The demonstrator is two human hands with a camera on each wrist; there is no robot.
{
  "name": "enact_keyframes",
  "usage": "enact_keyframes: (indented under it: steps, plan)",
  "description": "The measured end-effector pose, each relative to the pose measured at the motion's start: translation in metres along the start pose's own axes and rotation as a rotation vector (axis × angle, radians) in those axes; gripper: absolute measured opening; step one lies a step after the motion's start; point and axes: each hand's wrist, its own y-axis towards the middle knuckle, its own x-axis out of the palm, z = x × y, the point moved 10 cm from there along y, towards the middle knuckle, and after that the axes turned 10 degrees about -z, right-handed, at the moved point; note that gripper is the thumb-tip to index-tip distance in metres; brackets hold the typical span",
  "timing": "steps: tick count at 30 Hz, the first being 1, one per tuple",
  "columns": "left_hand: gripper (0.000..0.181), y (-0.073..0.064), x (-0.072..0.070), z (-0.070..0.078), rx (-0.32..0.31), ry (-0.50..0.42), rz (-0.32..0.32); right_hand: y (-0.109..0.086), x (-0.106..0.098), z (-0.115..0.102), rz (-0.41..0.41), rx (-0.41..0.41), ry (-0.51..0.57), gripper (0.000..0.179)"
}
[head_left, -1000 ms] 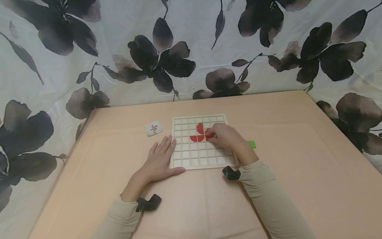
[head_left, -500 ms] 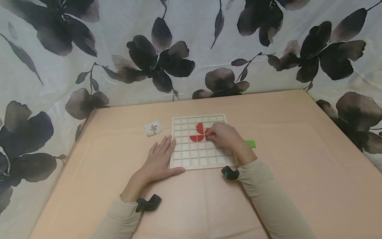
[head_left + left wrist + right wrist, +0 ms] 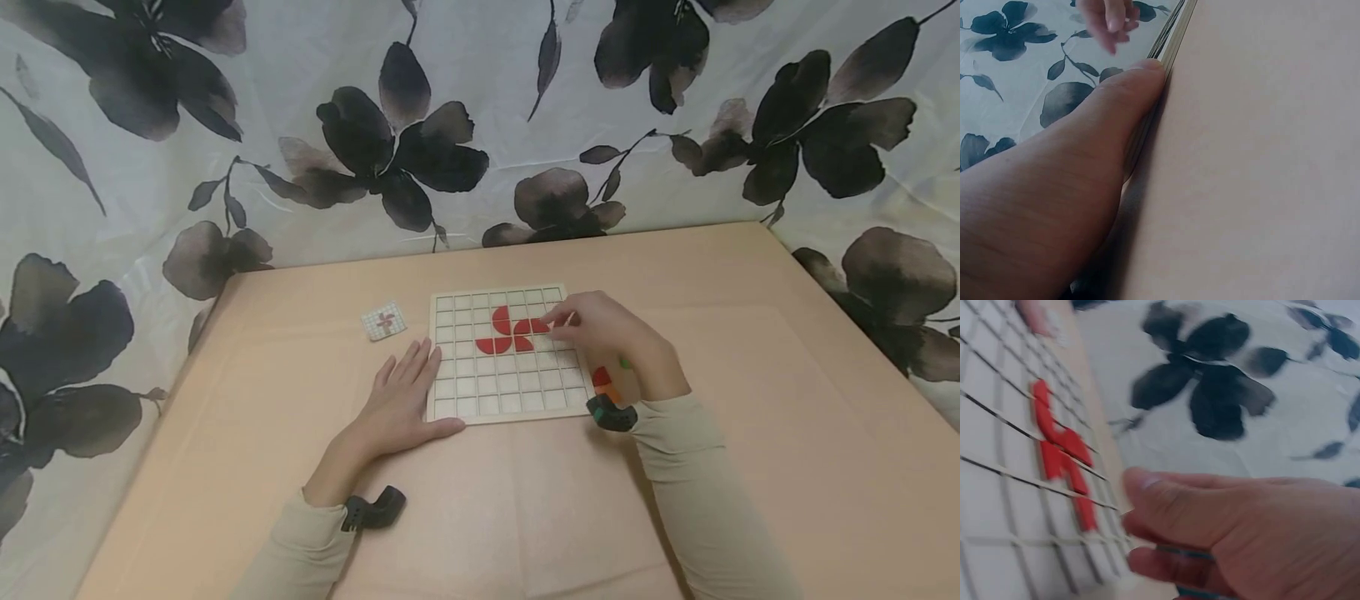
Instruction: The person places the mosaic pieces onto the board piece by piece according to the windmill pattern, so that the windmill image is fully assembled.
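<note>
A square white grid board (image 3: 465, 388) with a pale wooden frame lies on the table. Red pieces (image 3: 493, 346) with rounded edges sit in its middle cells, forming a pinwheel-like shape. My left hand (image 3: 405, 400) lies flat with fingers spread against the board's left edge; its thumb (image 3: 1141, 78) touches the near corner. Over the board's right side hovers my right hand (image 3: 611, 337), just right of the red pieces. In the right wrist view its thumb and fingers (image 3: 1175, 506) are loosely bent and apart, with nothing seen between them.
A small card (image 3: 384, 321) printted with a grid and a reddish pinwheel lies left of the board. Beside the board's right edge are a red piece (image 3: 602, 377), an orange piece (image 3: 611, 392) and a bit of green (image 3: 624, 363), partly hidden by my right arm. A floral cloth (image 3: 517, 125) hangs behind the table.
My right hand has left the red piece it was touching and moved right, uncovering the right-hand red pieces. Red and orange pieces beside the board now show. The left hand stays put.
</note>
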Motion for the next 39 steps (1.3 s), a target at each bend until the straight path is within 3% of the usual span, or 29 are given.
enact_keyframes:
  steps: [4,8,11,14,18,24,30,39]
  plan:
    - [0.111,0.001,-0.001,0.001,0.002,0.005,0.0,-0.02,-0.009,0.028,-0.096,0.037,0.005,0.022]
    - [0.111,0.001,0.0,0.001,0.007,-0.007,0.003,-0.031,0.002,0.051,-0.246,0.084,0.032,0.025]
    - [0.111,0.001,0.002,0.0,0.005,-0.013,0.002,-0.03,0.012,0.056,-0.307,0.1,0.028,0.026]
    - [0.111,0.001,0.003,-0.002,-0.002,-0.015,-0.002,-0.024,0.014,0.056,-0.293,0.119,0.01,0.022]
    - [0.112,0.001,0.003,-0.003,-0.005,-0.017,0.001,-0.017,0.007,0.058,-0.202,0.147,0.005,0.014]
    - [0.112,0.002,0.002,-0.001,0.001,0.004,0.005,-0.013,-0.003,0.068,-0.096,0.113,0.019,0.012]
    - [0.112,0.002,0.002,-0.002,-0.002,-0.004,0.001,-0.01,-0.001,0.066,-0.117,0.031,0.049,0.035]
    - [0.111,0.003,0.004,-0.003,-0.007,-0.001,-0.012,-0.004,-0.003,0.069,-0.06,0.036,0.019,0.014]
